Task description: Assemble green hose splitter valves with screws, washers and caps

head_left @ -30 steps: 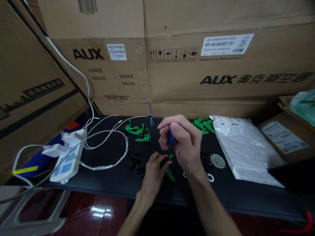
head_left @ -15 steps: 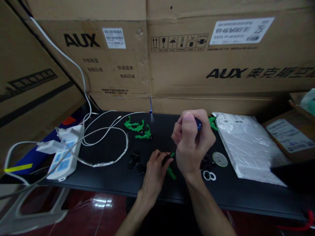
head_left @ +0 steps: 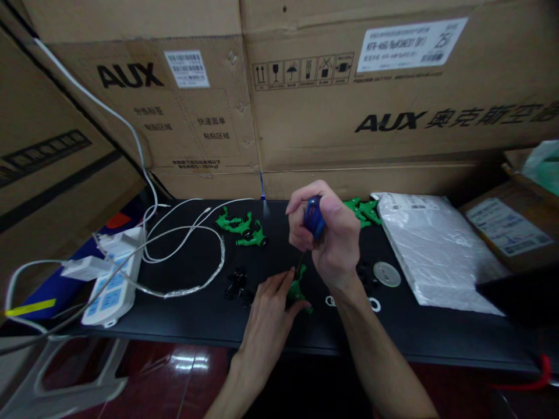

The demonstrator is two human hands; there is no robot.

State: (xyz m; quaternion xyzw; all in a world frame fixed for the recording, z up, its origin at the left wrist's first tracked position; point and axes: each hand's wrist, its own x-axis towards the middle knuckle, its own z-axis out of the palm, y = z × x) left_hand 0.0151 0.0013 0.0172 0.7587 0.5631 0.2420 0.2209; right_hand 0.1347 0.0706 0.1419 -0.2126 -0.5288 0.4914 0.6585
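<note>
My right hand (head_left: 331,238) is closed around the blue handle of a screwdriver (head_left: 312,216), whose dark shaft points down into a small green plastic part (head_left: 297,286). My left hand (head_left: 269,317) pinches that green part against the black table (head_left: 196,314). Two assembled green parts (head_left: 242,228) lie behind to the left, and more green parts (head_left: 362,210) lie behind my right hand. Small black pieces (head_left: 238,286) sit just left of my left hand.
A white power strip (head_left: 114,279) with white cables (head_left: 183,244) lies at the left. A plastic-wrapped sheet (head_left: 430,250) covers the right side. A round metal disc (head_left: 386,273) and white rings (head_left: 374,304) lie near my right wrist. Cardboard boxes (head_left: 349,105) wall the back.
My right hand has swung the screwdriver handle back to the left and more upright over the green part. My left hand has shifted its grip on the part slightly.
</note>
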